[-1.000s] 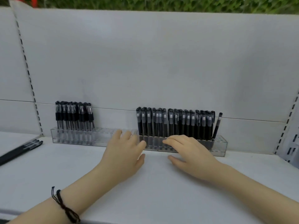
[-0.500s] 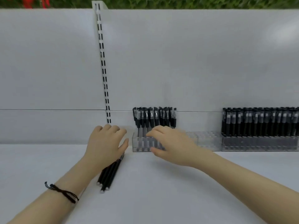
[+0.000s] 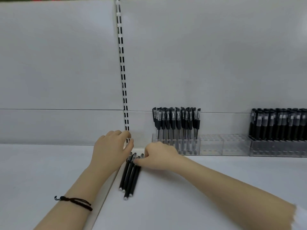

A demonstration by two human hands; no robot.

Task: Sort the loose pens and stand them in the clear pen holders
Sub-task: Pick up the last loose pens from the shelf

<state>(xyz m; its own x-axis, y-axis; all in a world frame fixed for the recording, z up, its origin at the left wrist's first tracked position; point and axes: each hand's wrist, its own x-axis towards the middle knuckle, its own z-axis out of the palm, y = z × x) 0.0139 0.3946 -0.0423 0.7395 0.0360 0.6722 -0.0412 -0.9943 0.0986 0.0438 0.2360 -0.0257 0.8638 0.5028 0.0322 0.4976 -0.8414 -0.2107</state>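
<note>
Several loose black pens (image 3: 130, 175) lie side by side on the white shelf (image 3: 182, 196), tips toward me. My right hand (image 3: 159, 155) is over their far ends, its thumb and curled fingers pinching the pens near the caps. My left hand (image 3: 113, 150) sits just left of the pens with relaxed fingers and holds nothing. A clear pen holder (image 3: 211, 145) stands against the back wall; black pens (image 3: 177, 122) stand in its left part and its right part is bare. Further right, a second clear holder (image 3: 279, 148) is packed with black pens (image 3: 279, 123).
A slotted white upright (image 3: 123, 72) runs up the back panel behind my left hand. A seam between two shelf boards (image 3: 106, 191) runs under my left forearm. A dark cord bracelet (image 3: 74, 201) is on my left wrist.
The view has swung left, off the full right holder. Both hands moved left and toward me from the holders; my right hand left the left holder's front and now pinches the loose pens.
</note>
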